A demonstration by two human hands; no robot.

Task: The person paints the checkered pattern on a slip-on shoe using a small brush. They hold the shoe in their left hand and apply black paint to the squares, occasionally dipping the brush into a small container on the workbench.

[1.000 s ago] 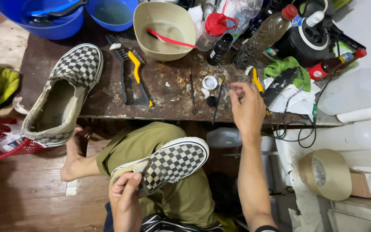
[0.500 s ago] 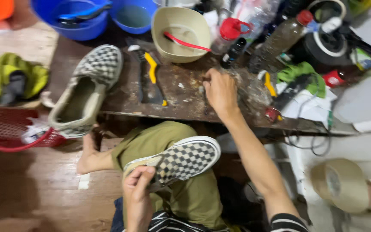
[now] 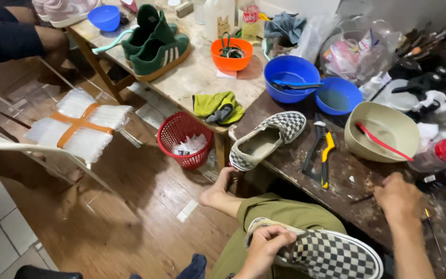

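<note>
Two checkered shoes show in the head view: one shoe (image 3: pixel 318 254) lies across the lap, long axis running left to right, its heel end gripped by the left hand (image 3: pixel 265 247). Nearer the other shoe (image 3: pixel 267 139), the right hand (image 3: pixel 399 196) rests loosely curled on the worktop (image 3: pixel 305 170); whether it holds anything is unclear.

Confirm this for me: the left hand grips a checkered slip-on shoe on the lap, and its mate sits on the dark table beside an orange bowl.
Not quite. In the head view the mate sits beside blue bowls, not the orange bowl; the left hand does grip the checkered slip-on shoe.
</note>
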